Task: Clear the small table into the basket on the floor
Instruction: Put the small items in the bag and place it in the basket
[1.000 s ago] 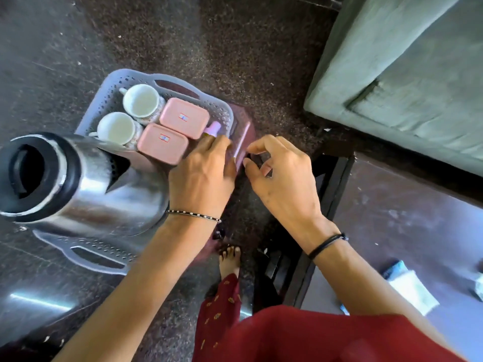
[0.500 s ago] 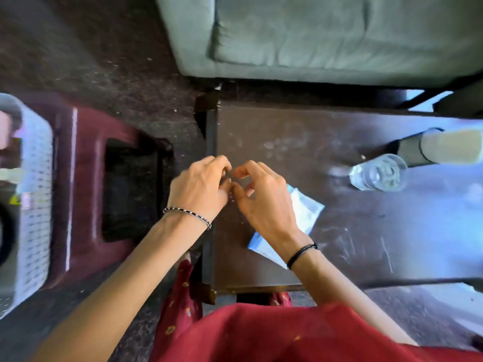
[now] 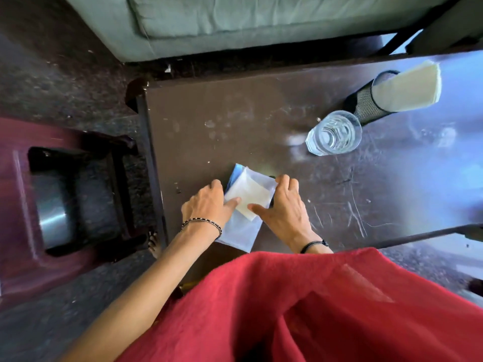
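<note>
- The person stands bent over the small table with both hands on a stack of flat packets. The stack lies near the table's left front corner, and its lower end reaches almost to the front edge.
- The left hand takes the stack by its left side, with the thumb laid on top and the fingers curled down over the edge.
- The right hand does the same on the right side, thumb on top and fingers hooked over the far corner.
- Both hands are therefore grasping the packets. From here I cannot tell whether the stack has left the table.
- The packets are thin, pale and bluish, and they are fanned slightly out of line with one another.
- I judge the step in hand to be gathering this stack so it can be carried off in one piece.
- Toward the far right, well apart from the hands, a clear glass stands upright. Just beside it is a black mesh holder with folded white paper sticking out.
- Those two have yet to be cleared, so the job looks some way from finished.
- The basket is out of sight. Only a maroon stool shows on the floor just left of the table.
- The next move calls for a firm pinch from both sides, since slippery sheets could slide out of a loose hold. After that comes a lift and a turn down toward the basket on the floor.
</note>
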